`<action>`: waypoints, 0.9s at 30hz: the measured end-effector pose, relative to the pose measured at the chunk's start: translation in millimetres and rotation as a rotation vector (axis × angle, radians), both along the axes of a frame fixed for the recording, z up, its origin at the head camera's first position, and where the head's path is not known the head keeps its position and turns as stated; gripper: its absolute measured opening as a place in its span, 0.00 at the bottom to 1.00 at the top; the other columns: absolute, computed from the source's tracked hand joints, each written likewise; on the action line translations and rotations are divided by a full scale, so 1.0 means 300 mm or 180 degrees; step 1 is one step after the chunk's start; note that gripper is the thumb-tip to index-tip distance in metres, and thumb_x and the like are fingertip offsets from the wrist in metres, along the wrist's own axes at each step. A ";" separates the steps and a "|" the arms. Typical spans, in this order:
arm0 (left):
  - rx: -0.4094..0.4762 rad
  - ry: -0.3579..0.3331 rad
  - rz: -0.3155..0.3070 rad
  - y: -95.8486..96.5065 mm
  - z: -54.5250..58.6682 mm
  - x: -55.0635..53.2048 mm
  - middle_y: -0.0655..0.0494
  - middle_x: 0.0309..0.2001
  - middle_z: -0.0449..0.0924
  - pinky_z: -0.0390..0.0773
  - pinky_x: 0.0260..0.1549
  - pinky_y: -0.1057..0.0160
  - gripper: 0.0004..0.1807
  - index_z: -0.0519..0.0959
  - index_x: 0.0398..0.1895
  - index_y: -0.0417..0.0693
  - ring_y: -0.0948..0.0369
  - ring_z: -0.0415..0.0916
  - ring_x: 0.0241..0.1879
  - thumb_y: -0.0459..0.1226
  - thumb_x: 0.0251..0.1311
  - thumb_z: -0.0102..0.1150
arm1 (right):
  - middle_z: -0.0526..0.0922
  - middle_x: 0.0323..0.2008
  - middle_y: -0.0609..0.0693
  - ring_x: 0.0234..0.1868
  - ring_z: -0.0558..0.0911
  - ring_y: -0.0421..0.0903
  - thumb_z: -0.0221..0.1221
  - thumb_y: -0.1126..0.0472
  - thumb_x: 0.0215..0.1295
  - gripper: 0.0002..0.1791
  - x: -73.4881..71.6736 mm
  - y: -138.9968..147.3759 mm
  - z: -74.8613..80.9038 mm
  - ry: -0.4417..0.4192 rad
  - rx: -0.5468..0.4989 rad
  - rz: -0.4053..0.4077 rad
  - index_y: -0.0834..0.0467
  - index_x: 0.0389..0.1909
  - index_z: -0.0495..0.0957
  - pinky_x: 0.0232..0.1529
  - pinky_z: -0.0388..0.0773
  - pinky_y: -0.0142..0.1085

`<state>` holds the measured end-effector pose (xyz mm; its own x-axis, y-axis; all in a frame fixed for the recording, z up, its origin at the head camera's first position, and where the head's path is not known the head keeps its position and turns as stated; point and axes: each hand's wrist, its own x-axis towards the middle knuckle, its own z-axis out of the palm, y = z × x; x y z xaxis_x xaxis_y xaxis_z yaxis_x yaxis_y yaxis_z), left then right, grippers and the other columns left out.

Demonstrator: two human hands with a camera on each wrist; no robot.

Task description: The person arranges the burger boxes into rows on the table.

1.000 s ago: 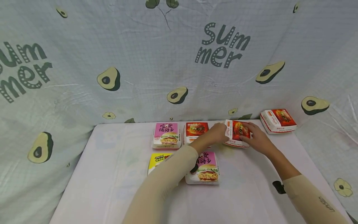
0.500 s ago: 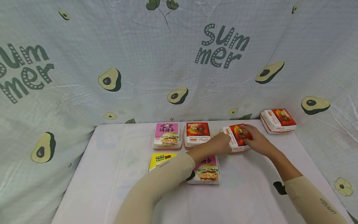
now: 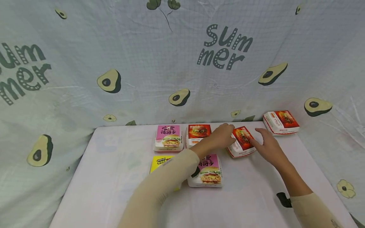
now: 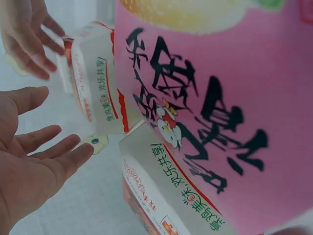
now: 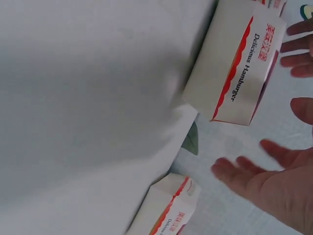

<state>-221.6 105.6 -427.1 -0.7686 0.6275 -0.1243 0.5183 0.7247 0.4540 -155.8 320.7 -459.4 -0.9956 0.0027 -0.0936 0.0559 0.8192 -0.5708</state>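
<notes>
A red-and-white hamburger box [image 3: 242, 141] lies slightly turned on the table, between my two hands. At its left edge is my left hand [image 3: 220, 136]; in the left wrist view its fingers [image 4: 41, 142] are spread and loosely bent, holding nothing. My right hand [image 3: 269, 147] is at the box's right side, thumb and fingers spread. A gap shows between that right hand [image 5: 274, 181] and the box [image 5: 239, 68] in the right wrist view. Left of the box, another red hamburger box [image 3: 196, 132] is partly covered by my left forearm.
Near the back edge of the white-covered table [image 3: 114, 177] stands a pink burger box [image 3: 169, 137]. A second pink box [image 3: 211, 175] and a yellow box [image 3: 159, 162] are partly behind my left sleeve. Another red box [image 3: 282, 122] sits at the back right corner, against the cloth backdrop [image 3: 142, 63].
The red hamburger box between my hands has turned and shifted slightly toward me. My right hand has let go and spread away to the right. My left hand has moved slightly back and left.
</notes>
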 end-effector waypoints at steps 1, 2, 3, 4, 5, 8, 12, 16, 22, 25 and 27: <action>-0.0014 -0.0028 0.0007 0.006 -0.003 -0.006 0.51 0.64 0.79 0.77 0.62 0.64 0.29 0.72 0.71 0.42 0.59 0.75 0.63 0.44 0.71 0.62 | 0.56 0.74 0.77 0.73 0.59 0.76 0.54 0.45 0.78 0.42 0.008 0.001 -0.003 -0.0054 0.0025 -0.0071 0.71 0.77 0.54 0.68 0.63 0.72; -0.0045 -0.0049 0.0004 0.012 -0.007 -0.012 0.50 0.65 0.78 0.76 0.64 0.64 0.30 0.71 0.72 0.42 0.59 0.75 0.65 0.45 0.72 0.62 | 0.55 0.74 0.78 0.73 0.59 0.76 0.53 0.42 0.78 0.44 0.014 0.001 -0.007 -0.0138 0.0051 -0.0135 0.72 0.77 0.53 0.67 0.63 0.72; -0.0072 -0.0070 0.0003 0.018 -0.013 -0.017 0.51 0.67 0.77 0.75 0.66 0.64 0.31 0.70 0.73 0.42 0.59 0.74 0.66 0.45 0.72 0.61 | 0.54 0.73 0.79 0.72 0.59 0.77 0.53 0.40 0.77 0.47 0.021 0.001 -0.012 -0.0222 0.0066 -0.0185 0.73 0.77 0.51 0.67 0.64 0.72; -0.0091 -0.0097 0.0003 0.023 -0.018 -0.021 0.51 0.67 0.77 0.75 0.66 0.64 0.31 0.70 0.73 0.43 0.59 0.74 0.66 0.46 0.72 0.62 | 0.54 0.73 0.80 0.72 0.59 0.78 0.53 0.39 0.77 0.48 0.026 -0.001 -0.018 -0.0274 0.0059 -0.0221 0.74 0.76 0.50 0.67 0.64 0.72; -0.0110 -0.0126 0.0010 0.028 -0.023 -0.025 0.52 0.66 0.78 0.75 0.65 0.64 0.30 0.71 0.72 0.43 0.60 0.74 0.65 0.46 0.72 0.62 | 0.54 0.72 0.81 0.72 0.59 0.78 0.53 0.38 0.77 0.49 0.030 -0.004 -0.024 -0.0326 0.0033 -0.0249 0.75 0.76 0.50 0.66 0.65 0.72; -0.0158 -0.0122 0.0019 0.039 -0.036 -0.035 0.53 0.62 0.80 0.77 0.60 0.65 0.28 0.73 0.69 0.44 0.61 0.76 0.60 0.46 0.71 0.62 | 0.53 0.72 0.81 0.70 0.61 0.77 0.53 0.38 0.76 0.51 0.037 -0.025 -0.042 -0.0437 -0.0063 -0.0315 0.75 0.77 0.47 0.66 0.67 0.70; -0.0202 -0.0119 0.0007 0.046 -0.043 -0.042 0.53 0.54 0.82 0.79 0.51 0.67 0.22 0.77 0.62 0.43 0.62 0.77 0.52 0.41 0.69 0.65 | 0.55 0.72 0.81 0.70 0.63 0.75 0.55 0.41 0.76 0.51 0.036 -0.048 -0.059 -0.0383 -0.0188 -0.0384 0.75 0.77 0.46 0.67 0.67 0.69; -0.0212 -0.0105 -0.0024 0.042 -0.054 -0.044 0.54 0.51 0.82 0.77 0.45 0.68 0.18 0.79 0.59 0.43 0.62 0.75 0.48 0.37 0.68 0.66 | 0.58 0.70 0.80 0.71 0.62 0.73 0.56 0.45 0.76 0.48 0.029 -0.059 -0.071 -0.0304 -0.0254 -0.0417 0.76 0.76 0.47 0.69 0.65 0.68; -0.0171 -0.0183 0.0027 0.032 -0.062 -0.036 0.52 0.52 0.81 0.77 0.43 0.68 0.20 0.77 0.61 0.44 0.62 0.75 0.48 0.35 0.68 0.65 | 0.60 0.71 0.78 0.69 0.65 0.70 0.56 0.47 0.77 0.45 0.017 -0.046 -0.071 -0.0325 -0.0253 -0.0262 0.77 0.75 0.51 0.67 0.68 0.66; -0.0161 -0.0210 0.0048 0.025 -0.059 -0.031 0.52 0.52 0.81 0.77 0.42 0.68 0.19 0.77 0.60 0.44 0.62 0.75 0.47 0.35 0.68 0.65 | 0.60 0.72 0.77 0.71 0.64 0.71 0.55 0.47 0.77 0.44 0.011 -0.033 -0.064 -0.0330 -0.0237 -0.0122 0.75 0.76 0.52 0.67 0.68 0.67; -0.0143 -0.0218 0.0037 0.022 -0.055 -0.027 0.52 0.51 0.81 0.77 0.43 0.67 0.18 0.77 0.59 0.44 0.61 0.76 0.46 0.35 0.68 0.65 | 0.60 0.73 0.77 0.69 0.65 0.71 0.54 0.48 0.78 0.42 0.005 -0.024 -0.062 -0.0349 -0.0251 -0.0050 0.73 0.77 0.51 0.66 0.69 0.68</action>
